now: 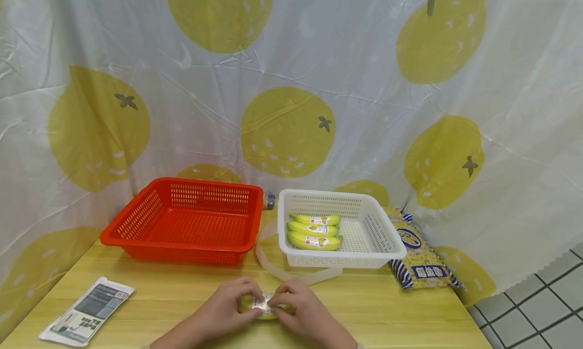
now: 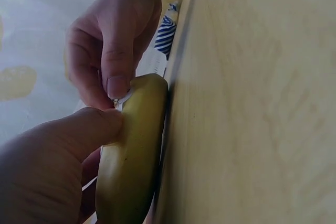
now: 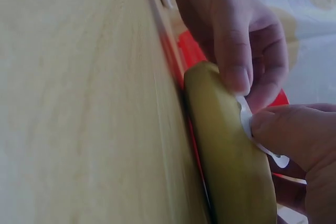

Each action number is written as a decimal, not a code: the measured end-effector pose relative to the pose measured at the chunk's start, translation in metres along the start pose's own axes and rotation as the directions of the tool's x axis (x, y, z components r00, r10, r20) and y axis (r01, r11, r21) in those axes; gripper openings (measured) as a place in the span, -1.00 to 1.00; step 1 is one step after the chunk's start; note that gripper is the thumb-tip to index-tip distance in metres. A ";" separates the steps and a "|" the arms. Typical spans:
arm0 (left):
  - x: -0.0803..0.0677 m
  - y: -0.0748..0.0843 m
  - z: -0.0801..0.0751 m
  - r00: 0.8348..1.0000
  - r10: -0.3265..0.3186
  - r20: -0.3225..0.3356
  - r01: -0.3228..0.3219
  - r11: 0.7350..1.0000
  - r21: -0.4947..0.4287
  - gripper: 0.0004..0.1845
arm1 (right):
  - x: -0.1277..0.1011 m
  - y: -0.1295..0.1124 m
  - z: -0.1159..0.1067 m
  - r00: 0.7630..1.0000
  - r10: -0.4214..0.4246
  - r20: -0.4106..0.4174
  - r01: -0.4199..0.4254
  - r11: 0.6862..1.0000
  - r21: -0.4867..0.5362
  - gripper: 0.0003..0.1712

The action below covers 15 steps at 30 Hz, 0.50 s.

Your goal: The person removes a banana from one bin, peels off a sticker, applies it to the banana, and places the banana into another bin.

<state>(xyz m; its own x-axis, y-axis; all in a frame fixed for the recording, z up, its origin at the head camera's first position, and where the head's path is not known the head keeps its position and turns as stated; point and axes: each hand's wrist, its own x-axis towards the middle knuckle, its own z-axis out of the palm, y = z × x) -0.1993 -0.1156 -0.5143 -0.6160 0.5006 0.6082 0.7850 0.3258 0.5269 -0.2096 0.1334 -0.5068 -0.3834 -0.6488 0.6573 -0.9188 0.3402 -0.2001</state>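
Note:
A yellow banana (image 1: 267,316) lies on the wooden table, low in the middle of the head view. Around its left part my left hand (image 1: 230,303) curls, thumb on the near side and fingers on the far side. My right hand (image 1: 304,307) grips the right part, its thumb pressing a white label (image 3: 245,119) on the banana. One end of that label stands loose from the peel in the right wrist view. Both thumbs are close together at the label. The far fingers are partly hidden behind the banana.
Behind the hands stand a red basket (image 1: 182,248) and a white basket (image 1: 337,262) with three labelled bananas (image 1: 314,229). A pale strip (image 1: 314,277) curves in front of them. A yellow bag (image 1: 423,263) lies right; a white printed packet (image 1: 88,311) lies left. A patterned curtain hangs behind.

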 end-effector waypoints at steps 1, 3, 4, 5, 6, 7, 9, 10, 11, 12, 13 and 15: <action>0.000 0.000 0.000 1.000 0.004 -0.004 -0.004 1.000 0.002 -0.71 | 0.000 0.000 0.001 1.000 -0.005 -0.004 0.005 1.000 -0.012 -0.81; 0.000 0.001 0.001 1.000 0.011 -0.013 -0.011 1.000 0.008 -0.71 | 0.000 -0.001 0.001 1.000 0.009 0.001 -0.009 1.000 -0.023 -0.81; 0.000 0.001 0.001 1.000 0.016 -0.018 -0.016 1.000 0.011 -0.71 | 0.000 -0.002 0.000 1.000 0.023 0.008 -0.023 0.999 -0.024 -0.81; 0.000 0.001 0.001 1.000 0.021 -0.022 -0.021 1.000 0.016 -0.70 | 0.000 -0.003 0.000 0.999 0.044 0.019 -0.044 0.999 -0.021 -0.82; 0.000 0.002 0.001 1.000 0.020 -0.024 -0.020 1.000 0.020 -0.70 | -0.001 -0.004 0.000 0.997 0.067 0.030 -0.067 0.998 -0.015 -0.82; 0.000 0.002 0.001 0.999 0.021 -0.024 -0.020 1.000 0.024 -0.71 | -0.001 -0.004 -0.001 0.995 0.089 0.042 -0.088 0.996 -0.012 -0.82; 0.000 0.002 0.001 1.000 0.017 -0.023 -0.017 0.999 0.035 -0.72 | -0.002 -0.006 -0.002 0.989 0.134 0.067 -0.135 0.991 0.003 -0.84; 0.000 0.002 0.001 1.000 0.011 -0.020 -0.010 0.999 0.039 -0.72 | -0.002 -0.006 -0.002 0.986 0.148 0.076 -0.149 0.989 0.007 -0.85; 0.000 0.002 0.001 1.000 0.002 -0.016 -0.001 0.999 0.042 -0.73 | -0.002 -0.006 -0.002 0.984 0.160 0.081 -0.161 0.987 0.011 -0.85; 0.000 0.002 0.001 1.000 -0.007 -0.012 0.008 0.999 0.045 -0.74 | -0.002 -0.006 -0.002 0.984 0.160 0.080 -0.161 0.987 0.010 -0.85; 0.000 0.002 0.001 1.000 -0.016 -0.008 0.016 0.999 0.049 -0.74 | -0.001 -0.006 -0.002 0.984 0.160 0.077 -0.161 0.987 0.010 -0.86; 0.000 0.002 0.001 1.000 -0.031 -0.003 0.031 0.998 0.061 -0.74 | -0.001 -0.006 -0.001 0.986 0.153 0.066 -0.154 0.988 0.007 -0.85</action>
<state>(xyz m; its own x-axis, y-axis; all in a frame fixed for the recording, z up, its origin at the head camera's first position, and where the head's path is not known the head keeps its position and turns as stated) -0.1976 -0.1147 -0.5139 -0.6400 0.4883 0.5933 0.7682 0.3891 0.5084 -0.2032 0.1328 -0.5055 -0.5251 -0.6323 0.5696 -0.8494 0.4311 -0.3044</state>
